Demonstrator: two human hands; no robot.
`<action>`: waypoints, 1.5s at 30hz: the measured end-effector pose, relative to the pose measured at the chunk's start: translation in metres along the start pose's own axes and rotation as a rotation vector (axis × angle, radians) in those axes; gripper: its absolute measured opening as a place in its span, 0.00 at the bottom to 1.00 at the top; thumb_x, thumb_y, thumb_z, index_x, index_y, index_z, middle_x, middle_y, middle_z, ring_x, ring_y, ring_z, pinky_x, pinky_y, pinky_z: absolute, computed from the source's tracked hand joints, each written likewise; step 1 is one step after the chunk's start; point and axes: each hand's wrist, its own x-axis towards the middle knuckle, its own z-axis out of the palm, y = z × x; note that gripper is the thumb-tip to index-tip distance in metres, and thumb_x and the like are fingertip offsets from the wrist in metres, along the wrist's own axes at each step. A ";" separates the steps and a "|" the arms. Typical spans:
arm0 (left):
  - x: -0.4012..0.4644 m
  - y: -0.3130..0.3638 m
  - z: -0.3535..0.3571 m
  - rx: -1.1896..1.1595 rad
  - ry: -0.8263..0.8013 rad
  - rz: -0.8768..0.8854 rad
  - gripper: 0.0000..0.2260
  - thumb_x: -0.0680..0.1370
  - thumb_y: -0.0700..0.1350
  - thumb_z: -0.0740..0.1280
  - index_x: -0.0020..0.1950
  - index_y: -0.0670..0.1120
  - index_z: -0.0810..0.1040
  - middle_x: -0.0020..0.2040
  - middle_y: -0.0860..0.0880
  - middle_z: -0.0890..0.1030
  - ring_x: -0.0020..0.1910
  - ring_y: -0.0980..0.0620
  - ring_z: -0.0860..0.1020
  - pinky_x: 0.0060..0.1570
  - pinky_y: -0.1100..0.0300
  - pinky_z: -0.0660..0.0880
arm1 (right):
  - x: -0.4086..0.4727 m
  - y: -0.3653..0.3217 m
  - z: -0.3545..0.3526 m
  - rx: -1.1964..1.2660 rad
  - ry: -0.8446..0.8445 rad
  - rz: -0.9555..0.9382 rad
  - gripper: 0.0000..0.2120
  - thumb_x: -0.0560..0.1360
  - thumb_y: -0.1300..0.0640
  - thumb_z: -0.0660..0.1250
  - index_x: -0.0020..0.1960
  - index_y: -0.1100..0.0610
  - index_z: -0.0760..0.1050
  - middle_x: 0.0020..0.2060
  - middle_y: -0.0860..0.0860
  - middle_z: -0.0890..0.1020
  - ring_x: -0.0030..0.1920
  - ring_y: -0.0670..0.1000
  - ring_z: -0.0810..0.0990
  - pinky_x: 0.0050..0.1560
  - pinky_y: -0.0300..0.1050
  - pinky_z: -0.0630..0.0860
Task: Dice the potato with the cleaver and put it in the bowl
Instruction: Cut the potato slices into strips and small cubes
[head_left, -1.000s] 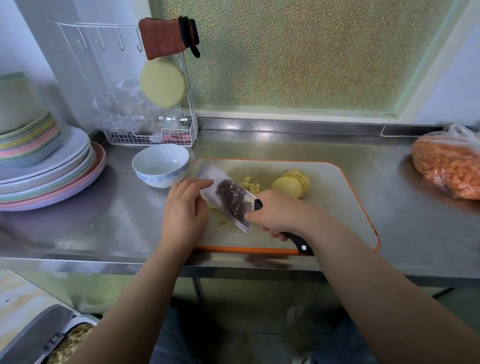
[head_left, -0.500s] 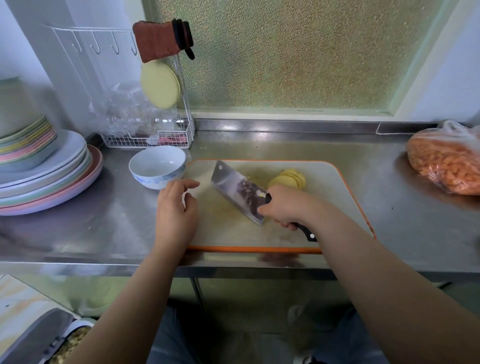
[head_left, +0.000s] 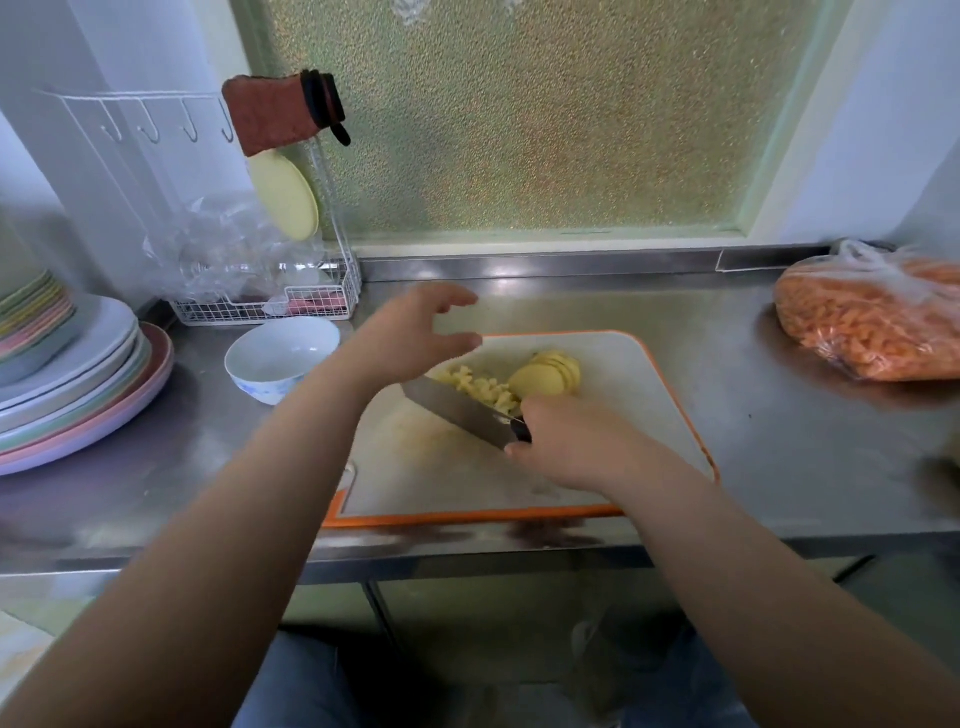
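Right hand (head_left: 563, 441) grips the cleaver (head_left: 460, 410) by the handle, fingers curled round it; blade lies low & tilted on the cutting board (head_left: 649, 415), edge just near of the diced potato (head_left: 480, 387). Left hand (head_left: 415, 338) hovers above the board's far-left part, fingers spread & loosely bent, holding nothing, apart from the pile. Sliced potato (head_left: 545, 375) sits just right of the dice, touching or nearly so, slices fanned & not yet cubed. Bowl (head_left: 280, 358) stands on the counter (head_left: 779, 441) left of the board, close to its left edge; looks empty as far as I can tell.

Step in hand, my guess: gather the dice onto the blade for the bowl.

How to do it well:
- Keep blade flat to the board, slide under the pile w/o lifting the edge, else cubes roll away.
- Left hand comes down on the far side of the pile as a backstop, fingers together, palm facing the blade, fingertips off the edge.
- Don't catch the uncut slices w/ the blade tip; they need cutting first.
- Load small; wet cubes prob. stick to steel, but a heaped blade spills.
- Carry low & level to the bowl, tip over its rim, wipe off w/ left hand from spine side.
- Bowl is light-looking; a knock could shove it toward the plates (head_left: 78, 395) at far left.
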 end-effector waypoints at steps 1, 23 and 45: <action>0.013 0.006 0.004 0.088 -0.126 0.013 0.25 0.72 0.51 0.73 0.68 0.51 0.71 0.66 0.51 0.73 0.65 0.52 0.71 0.61 0.58 0.68 | -0.002 0.003 -0.001 0.017 -0.033 -0.007 0.11 0.79 0.47 0.61 0.47 0.55 0.70 0.36 0.49 0.73 0.40 0.53 0.74 0.39 0.45 0.69; 0.104 0.053 0.093 0.647 -0.805 0.133 0.33 0.67 0.50 0.77 0.68 0.49 0.66 0.65 0.45 0.69 0.56 0.45 0.72 0.48 0.56 0.70 | 0.000 0.049 -0.010 0.077 -0.079 -0.011 0.13 0.77 0.46 0.64 0.42 0.56 0.71 0.37 0.52 0.75 0.41 0.55 0.74 0.40 0.45 0.69; -0.009 -0.042 0.012 -0.374 0.434 -0.527 0.25 0.71 0.54 0.73 0.63 0.47 0.69 0.54 0.48 0.76 0.51 0.47 0.76 0.53 0.54 0.74 | 0.022 -0.025 0.014 0.323 0.029 0.155 0.19 0.81 0.49 0.54 0.40 0.60 0.72 0.23 0.53 0.77 0.20 0.50 0.75 0.23 0.36 0.69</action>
